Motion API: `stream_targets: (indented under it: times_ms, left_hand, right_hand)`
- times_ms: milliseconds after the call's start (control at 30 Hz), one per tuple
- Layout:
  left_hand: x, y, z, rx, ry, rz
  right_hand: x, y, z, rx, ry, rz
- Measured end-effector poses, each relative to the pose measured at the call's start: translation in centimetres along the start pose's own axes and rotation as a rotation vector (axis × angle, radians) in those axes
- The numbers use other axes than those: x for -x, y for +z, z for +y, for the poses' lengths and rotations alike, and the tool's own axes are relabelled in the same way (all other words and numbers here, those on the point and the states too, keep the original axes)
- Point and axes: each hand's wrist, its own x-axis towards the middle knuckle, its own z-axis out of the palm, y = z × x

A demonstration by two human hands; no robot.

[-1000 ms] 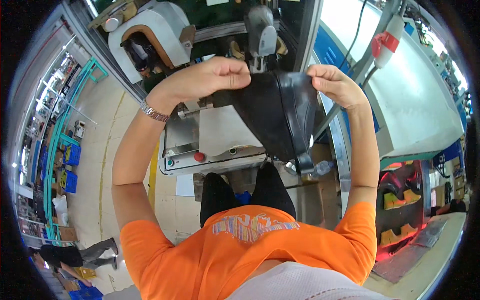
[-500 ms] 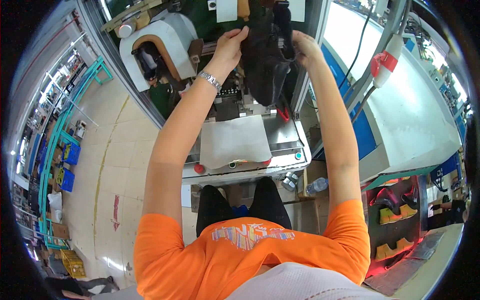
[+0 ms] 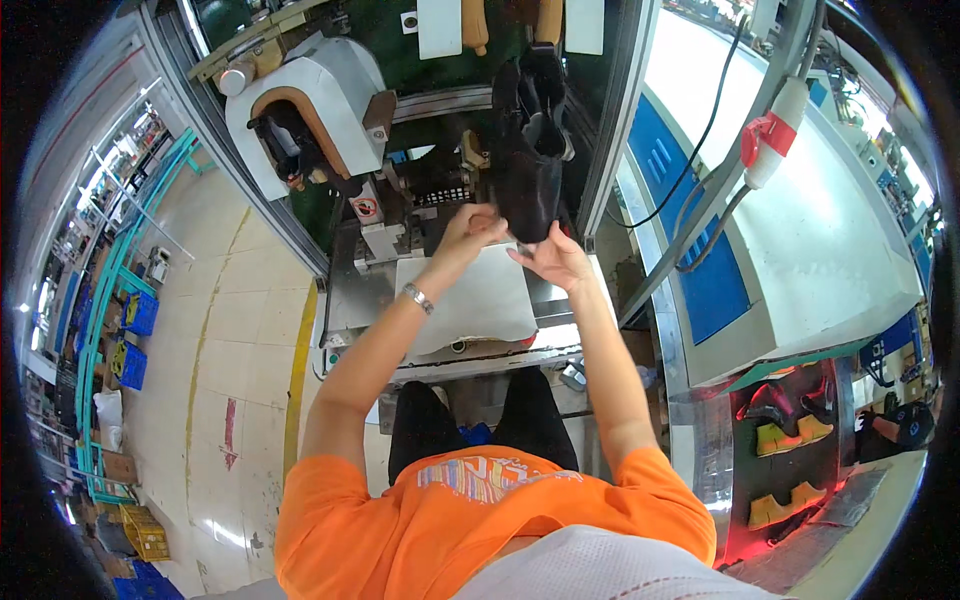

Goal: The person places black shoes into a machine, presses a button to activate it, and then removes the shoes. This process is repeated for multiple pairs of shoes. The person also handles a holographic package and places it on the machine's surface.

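A glossy black boot upper (image 3: 533, 185) sits in the machine at the upper right, its opening toward the far side and its rounded toe toward me. Just left of the toe is my left hand (image 3: 466, 238), fingers bent and smeared by motion. My right hand (image 3: 560, 262) is below the toe, thumb and fingers apart, with its fingertips close to the toe; whether they touch it I cannot tell. Beneath both hands lies a pale sheet (image 3: 475, 300) on the machine's front table. At the left is a white curved housing (image 3: 345, 100) with a brown padded rim and a dark shoe-shaped part inside.
Metal frame posts (image 3: 620, 110) stand on both sides of the machine. To the right, a cable with a red and white plug connector (image 3: 768, 140) hangs before a white cabinet (image 3: 850, 240). Yellow boots (image 3: 795, 435) lie on a rack under red light at the lower right.
Both hands have let go of the boot upper's sides and come down toward me, closer together, to its toe. The boot upper's opening now shows. The view has shifted slightly.
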Motion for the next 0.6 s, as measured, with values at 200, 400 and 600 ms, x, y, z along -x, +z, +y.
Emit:
stream_targets:
  times_ms: [200,400,600]
  left_hand:
    - [5.6,5.7,8.1,-0.809,1.160,0.281]
    - [6.3,7.1,10.8,-1.156,0.714,0.144]
    - [4.8,7.2,9.1,-1.270,0.726,0.260]
  right_hand:
    - [-4.0,-5.1,1.4,-0.139,-0.041,0.127]
    - [-6.6,-3.4,1.1,-0.063,-0.151,0.270]
    - [-7.8,-4.2,0.8,-0.054,-0.141,0.420]
